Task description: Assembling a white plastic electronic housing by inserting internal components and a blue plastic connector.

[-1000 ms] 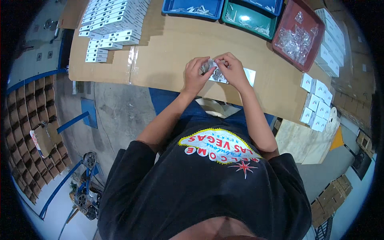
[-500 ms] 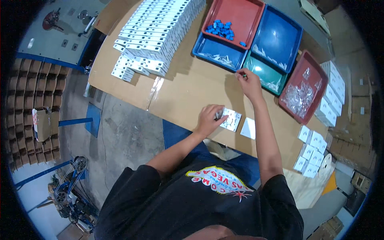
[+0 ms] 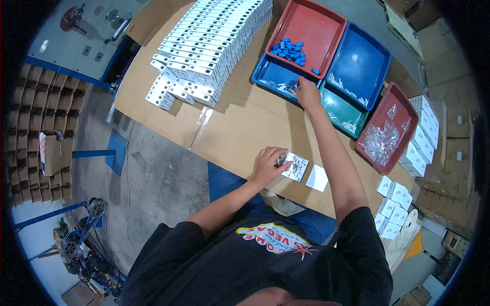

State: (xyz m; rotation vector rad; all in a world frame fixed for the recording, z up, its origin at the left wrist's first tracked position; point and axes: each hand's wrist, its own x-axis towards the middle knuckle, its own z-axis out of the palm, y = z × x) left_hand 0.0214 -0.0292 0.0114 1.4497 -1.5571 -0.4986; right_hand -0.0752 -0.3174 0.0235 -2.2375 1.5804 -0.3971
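Observation:
My left hand [image 3: 269, 167] rests on the table at the near edge. Its fingers are curled at the left side of a small white box [image 3: 297, 168], and the thumb lies on its top. Something clear and shiny shows between the fingers and the box. Past it, my right hand [image 3: 308, 95] reaches over the near rim of a small blue tray [image 3: 265, 68] that has slim white pieces [image 3: 285, 87] in it. The fingers are pinched down at these pieces, and what they hold is hidden. A flat white card [image 3: 317, 178] lies to the right of the box.
Farther back, a red tray [image 3: 312, 25] has blue clips [image 3: 289, 51]. Beside it stand a larger blue tray [image 3: 360, 61], a green tray [image 3: 334, 104], and a red tray [image 3: 370, 149] of clear bags. White boxes [image 3: 204, 56] are stacked at left, more [image 3: 394, 204] at right.
My right hand has moved away from me, from the corner between the trays into the small blue tray. My left hand stays at the white box. The whole view has shifted slightly.

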